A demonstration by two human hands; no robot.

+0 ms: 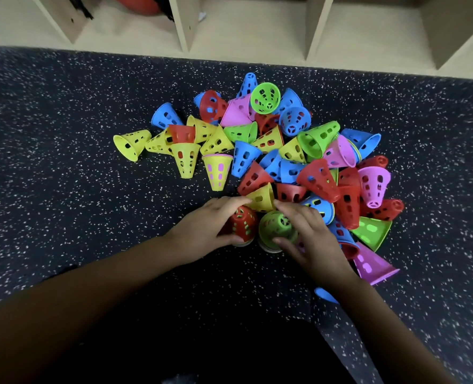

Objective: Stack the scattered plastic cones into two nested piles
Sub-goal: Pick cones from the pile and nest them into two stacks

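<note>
left hand (202,228) is curled round the red pile (243,224): fingers over the far side, thumb on the near side low by the base. right hand (313,242) is clamped on the green pile (275,227) the same way, fingers across the top and far side, thumb on the near side. both grips are closed on their piles.

both piles stand upright on the floor (77,162), narrow end up, just beside each other, with base rims near or touching; can't tell which. green shows through the red pile's holes, so at least one cone is nested inside. layered rims show at both bases.

a yellow cone (261,199) lies on its side just past the fingertips, between the two hands. beyond it the loose cones (321,178) are a mixed heap of red, blue, green, yellow and purple, mostly tipped over, some already nested in pairs. a run of yellow ones (131,144) trails off left. a purple cone (371,266) lies right of the right wrist, and a blue cone (325,295) pokes out from under that forearm.

floor is dark and speckled. a light wood shelf (257,29) runs along the far edge, with a red ball (135,4) in one bay.
</note>
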